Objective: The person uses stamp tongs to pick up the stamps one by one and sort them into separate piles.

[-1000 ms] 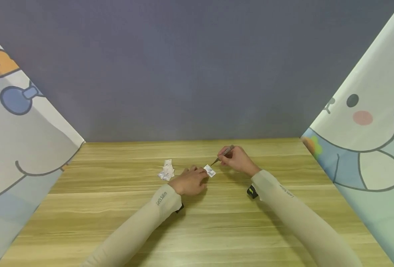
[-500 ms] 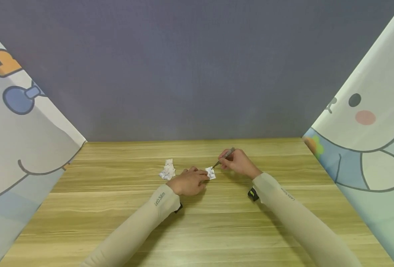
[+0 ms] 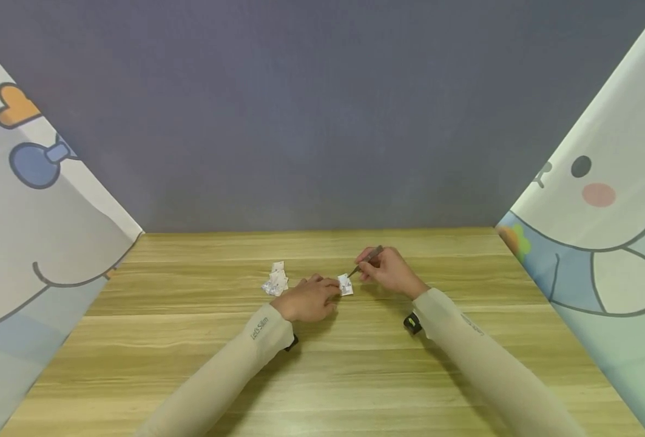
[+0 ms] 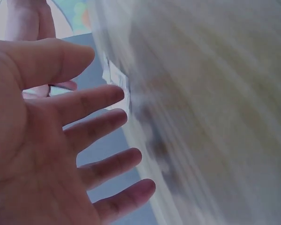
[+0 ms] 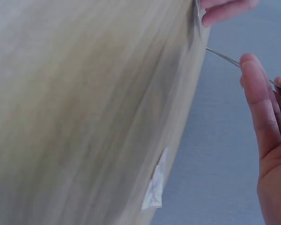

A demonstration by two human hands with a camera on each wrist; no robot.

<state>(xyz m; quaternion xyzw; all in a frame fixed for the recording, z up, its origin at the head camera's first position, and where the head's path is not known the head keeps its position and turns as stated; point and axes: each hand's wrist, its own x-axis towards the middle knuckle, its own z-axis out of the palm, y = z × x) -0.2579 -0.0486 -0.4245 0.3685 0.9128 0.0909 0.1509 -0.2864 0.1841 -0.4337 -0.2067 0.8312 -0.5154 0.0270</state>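
Wooden tabletop [image 3: 322, 376], pale grain running side to side, closed in by a grey back wall [image 3: 322, 109] and two cartoon-printed cloth panels, one at the left [image 3: 38, 243] and one at the right [image 3: 601, 212].

Nearest item: two forearms in beige sleeves, the left sleeve [image 3: 229, 370] bearing small lettering near the cuff, the right sleeve [image 3: 491, 364] likewise. A dark strap piece [image 3: 411, 323] sits under the right wrist, another [image 3: 291, 343] under the left.

Next: left hand [image 3: 306, 298], palm down on the table, fingers relaxed and lightly spread as the left wrist view [image 4: 47, 140] shows, the fingertips [image 4: 112, 96] touching the near edge of a small white packet [image 3: 345, 284]. The packet lies on the wood between the two hands, roughly mid-table, one corner lifted; in the left wrist view it is a blurred white strip [image 4: 119, 79] at the fingertips.

Next: right hand [image 3: 389, 271], just beyond and to the right of the packet, fingers curled and pinching a pair of slim metal tweezers [image 3: 367, 259]. Tweezer tip points down-left and meets the packet's far right corner. The right wrist view shows the thin metal shaft [image 5: 225, 57] running from the fingers [image 5: 255, 93] toward the packet [image 5: 197, 16]; whether the tip grips the packet cannot be told.

Farther left: a small heap of like white packets [image 3: 275, 280], crumpled together, near the left hand but apart from it, seen edge-on in the right wrist view [image 5: 155, 185].
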